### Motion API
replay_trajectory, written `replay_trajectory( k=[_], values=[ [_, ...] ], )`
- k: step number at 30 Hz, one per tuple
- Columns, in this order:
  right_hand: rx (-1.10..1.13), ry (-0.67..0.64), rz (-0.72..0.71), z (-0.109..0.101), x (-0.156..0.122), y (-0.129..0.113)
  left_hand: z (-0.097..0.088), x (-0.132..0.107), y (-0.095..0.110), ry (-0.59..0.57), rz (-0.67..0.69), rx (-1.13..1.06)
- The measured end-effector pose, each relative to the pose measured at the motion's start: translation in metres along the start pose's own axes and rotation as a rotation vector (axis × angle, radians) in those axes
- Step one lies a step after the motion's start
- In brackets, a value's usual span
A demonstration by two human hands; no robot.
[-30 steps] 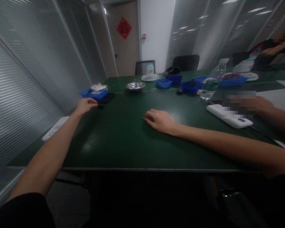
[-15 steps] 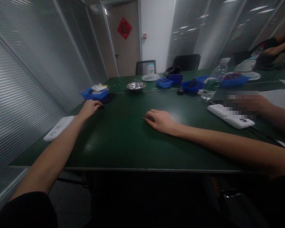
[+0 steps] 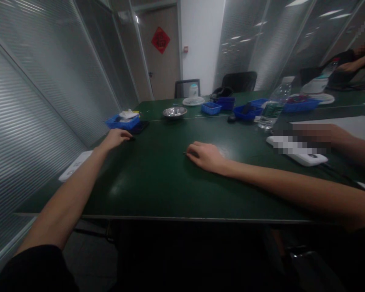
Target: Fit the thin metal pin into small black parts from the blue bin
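Observation:
On the left of the dark green table, my left hand has its fingers closed on a small dark object, too small to name, at the tabletop. Just beyond that hand are a blue tray with white tissue in it and a flat dark object. My right hand rests on the table near the middle. Its thumb and fingers pinch a thin, pale, stick-like thing, whose tip points left; the rest is hidden by the fingers.
A metal bowl stands farther back, with blue trays to its right. A water bottle stands right of centre. Another person's hand is over a white device; a similar white device lies by my left forearm.
The view has tilted very slightly, so everything sits a little lower. Both my hands keep the same places and the same grips.

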State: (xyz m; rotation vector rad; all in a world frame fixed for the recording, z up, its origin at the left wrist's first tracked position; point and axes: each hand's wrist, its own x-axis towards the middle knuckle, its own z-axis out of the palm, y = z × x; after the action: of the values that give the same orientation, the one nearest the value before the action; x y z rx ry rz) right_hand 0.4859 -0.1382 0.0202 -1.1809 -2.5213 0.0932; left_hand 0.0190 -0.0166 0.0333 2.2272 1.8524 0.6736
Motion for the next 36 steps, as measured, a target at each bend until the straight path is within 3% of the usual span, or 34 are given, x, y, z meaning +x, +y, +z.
replay_trajectory(
  k=[5, 9, 13, 15, 17, 20, 24, 28, 36],
  values=[
    [0.011, -0.009, 0.004, -0.001, 0.0, 0.0, -0.007, 0.01, -0.003, -0.075, -0.074, -0.047],
    [0.002, -0.013, 0.004, 0.0, 0.0, 0.001, -0.036, 0.001, -0.02, -0.109, -0.035, 0.139],
    [-0.005, 0.0, -0.003, 0.0, 0.0, 0.001, -0.067, -0.047, -0.054, -0.185, -0.031, 0.294],
    [0.0, -0.002, -0.002, 0.0, 0.0, 0.0, -0.072, -0.079, -0.073, -0.102, -0.078, 0.35],
    [-0.004, -0.005, 0.003, 0.0, 0.0, 0.0, -0.071, -0.108, -0.087, 0.007, -0.213, 0.341],
    [-0.026, -0.005, 0.001, 0.0, 0.001, -0.001, -0.065, -0.133, -0.091, 0.069, -0.401, 0.2],
    [-0.053, -0.006, 0.002, 0.002, 0.002, 0.0, -0.054, -0.127, -0.069, 0.008, -0.418, 0.169],
    [-0.045, 0.004, -0.01, 0.004, 0.002, 0.002, -0.041, -0.106, -0.046, 0.077, -0.481, 0.19],
    [-0.033, 0.004, -0.021, 0.007, 0.003, 0.005, -0.025, -0.079, -0.037, 0.098, -0.409, 0.188]
  ],
)
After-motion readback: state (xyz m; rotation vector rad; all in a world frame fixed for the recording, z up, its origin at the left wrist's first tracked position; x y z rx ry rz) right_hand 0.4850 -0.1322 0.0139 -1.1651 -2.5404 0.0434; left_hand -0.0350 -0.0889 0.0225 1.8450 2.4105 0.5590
